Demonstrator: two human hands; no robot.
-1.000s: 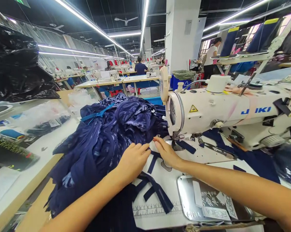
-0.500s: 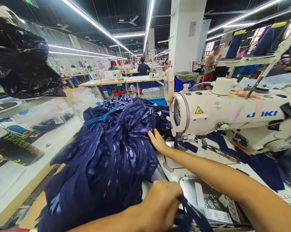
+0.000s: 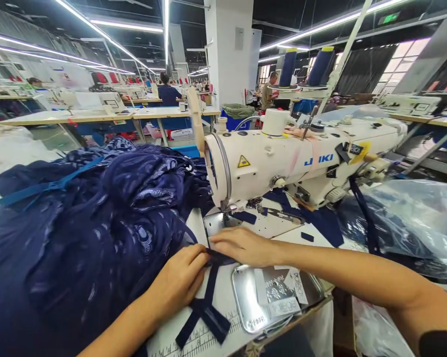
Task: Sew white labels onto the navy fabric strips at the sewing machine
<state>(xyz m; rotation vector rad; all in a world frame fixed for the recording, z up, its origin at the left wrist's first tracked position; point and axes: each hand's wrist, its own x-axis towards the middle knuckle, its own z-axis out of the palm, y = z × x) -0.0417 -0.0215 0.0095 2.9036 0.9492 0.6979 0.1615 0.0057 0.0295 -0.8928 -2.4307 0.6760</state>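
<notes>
My left hand (image 3: 186, 272) is closed on a navy fabric strap (image 3: 211, 285), whose crossed loose ends lie on the table below it. Close beside it, my right hand (image 3: 244, 246) lies with stretched fingers over dark navy cloth just in front of the needle area; its thumb is hidden. Above both hands stands the white sewing machine (image 3: 260, 163). To the left is a big heap of navy patterned garments (image 3: 108, 218), with a blue ribbon (image 3: 52, 187) lying across it.
A metal tray (image 3: 244, 317) with labels sits at the table's front edge. Black-handled snips (image 3: 285, 216) and navy scraps (image 3: 325, 225) lie behind my right arm. Plastic-wrapped goods (image 3: 398, 223) are at the right. Two navy thread cones (image 3: 288, 68) stand above the machine.
The view has turned right. My right hand has come off the garment heap to in front of the needle area, and my left hand has brought the navy strap up beside it.
</notes>
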